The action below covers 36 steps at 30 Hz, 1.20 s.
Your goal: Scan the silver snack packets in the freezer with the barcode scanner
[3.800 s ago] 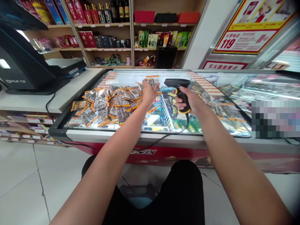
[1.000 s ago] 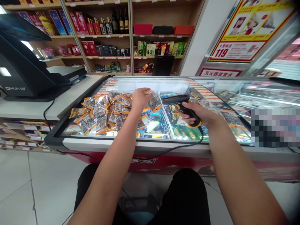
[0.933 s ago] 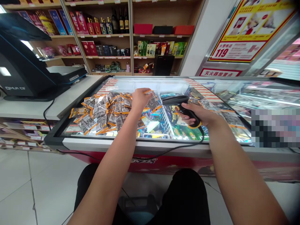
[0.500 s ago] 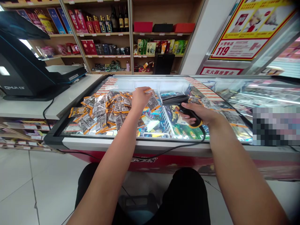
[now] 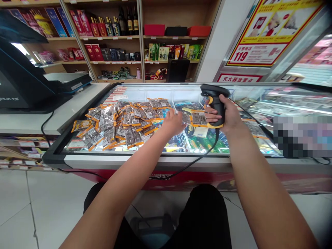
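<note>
My right hand (image 5: 232, 116) is wrapped round the handle of a black and yellow barcode scanner (image 5: 216, 103), held upright over the freezer's glass top. My left hand (image 5: 173, 122) reaches over the middle of the glass, its fingers closed on the edge of a small clear packet (image 5: 186, 118) with an orange end. Just beyond it, beside the scanner grip, is another orange-edged packet (image 5: 199, 118). A loose pile of similar packets (image 5: 129, 121), dark inside with printed labels, spreads over the glass to the left of my left hand.
The chest freezer (image 5: 103, 159) holds bagged goods under its glass. A white counter (image 5: 70, 110) with a dark checkout machine (image 5: 23, 79) stands at the left. The scanner's black cable (image 5: 194, 162) hangs over the front edge. Stocked shelves (image 5: 114, 38) stand behind.
My left hand has moved right, away from the pile, towards the scanner. My right hand has raised the scanner and turned it more upright. The view has shifted slightly.
</note>
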Each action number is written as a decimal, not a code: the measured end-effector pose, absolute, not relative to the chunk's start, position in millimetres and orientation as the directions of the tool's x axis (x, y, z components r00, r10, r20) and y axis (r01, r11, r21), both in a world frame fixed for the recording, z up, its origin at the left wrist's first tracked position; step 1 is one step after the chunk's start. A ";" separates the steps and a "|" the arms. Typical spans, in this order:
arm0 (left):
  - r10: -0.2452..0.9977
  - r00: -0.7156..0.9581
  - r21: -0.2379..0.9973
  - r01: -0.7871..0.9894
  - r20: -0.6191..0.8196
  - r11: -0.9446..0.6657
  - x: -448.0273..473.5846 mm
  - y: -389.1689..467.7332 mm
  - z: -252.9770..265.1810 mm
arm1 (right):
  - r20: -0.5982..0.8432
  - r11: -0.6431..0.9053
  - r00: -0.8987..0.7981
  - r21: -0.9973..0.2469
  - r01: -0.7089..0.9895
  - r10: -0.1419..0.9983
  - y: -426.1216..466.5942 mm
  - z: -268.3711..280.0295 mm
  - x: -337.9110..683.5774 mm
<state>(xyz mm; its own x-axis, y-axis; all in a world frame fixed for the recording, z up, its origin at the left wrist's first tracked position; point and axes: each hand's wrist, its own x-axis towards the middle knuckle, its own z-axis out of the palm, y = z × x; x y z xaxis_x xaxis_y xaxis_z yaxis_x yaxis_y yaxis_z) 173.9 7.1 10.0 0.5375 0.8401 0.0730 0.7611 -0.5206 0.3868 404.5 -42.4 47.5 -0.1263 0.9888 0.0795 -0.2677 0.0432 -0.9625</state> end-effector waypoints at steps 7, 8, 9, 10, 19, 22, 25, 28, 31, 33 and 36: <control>0.748 0.662 0.247 0.717 0.050 -0.651 174.4 -0.6 4.8 | 0.081 0.046 -0.115 -0.959 -0.279 0.990 -42.3 45.6 401.2; 0.719 0.693 0.257 0.687 0.050 -0.680 177.8 -2.1 4.0 | 0.085 0.049 -0.114 -0.957 -0.288 0.990 -42.8 45.8 400.9; 0.685 0.727 0.268 0.652 0.045 -0.709 182.1 -4.0 3.1 | 0.088 0.050 -0.113 -0.954 -0.297 0.990 -43.1 45.9 400.6; 0.651 0.758 0.277 0.618 0.035 -0.736 187.2 -6.4 2.0 | 0.089 0.051 -0.111 -0.950 -0.307 0.990 -43.3 46.0 400.4; 0.796 0.565 0.267 0.750 0.219 -0.606 187.9 4.5 17.8 | 0.088 0.039 -0.125 -0.936 -0.350 0.988 -42.8 45.2 399.4; 0.921 0.182 0.308 0.905 0.344 -0.294 156.1 26.7 28.4 | 0.075 0.023 -0.139 -0.941 -0.339 0.987 -43.4 44.8 398.5; 0.952 0.044 0.317 0.937 0.304 -0.144 129.8 45.3 30.0 | 0.066 0.008 -0.158 -0.941 -0.339 0.985 -42.5 43.7 398.1; 0.974 0.095 0.265 0.953 0.207 -0.149 121.0 56.8 26.7 | 0.060 -0.015 -0.204 -0.938 -0.347 0.977 -39.9 41.9 399.3; 0.976 0.118 0.255 0.953 0.185 -0.164 122.4 62.9 25.0 | 0.057 -0.028 -0.235 -0.938 -0.345 0.970 -38.2 40.8 400.1; 0.967 0.107 0.288 0.942 0.232 -0.173 123.0 66.1 24.7 | 0.041 -0.039 -0.230 -0.941 -0.336 0.972 -38.8 40.4 398.8; 0.945 0.095 0.478 0.844 0.313 -0.243 121.8 71.6 24.1 | -0.015 -0.085 -0.233 -0.952 -0.295 0.972 -40.9 38.9 394.6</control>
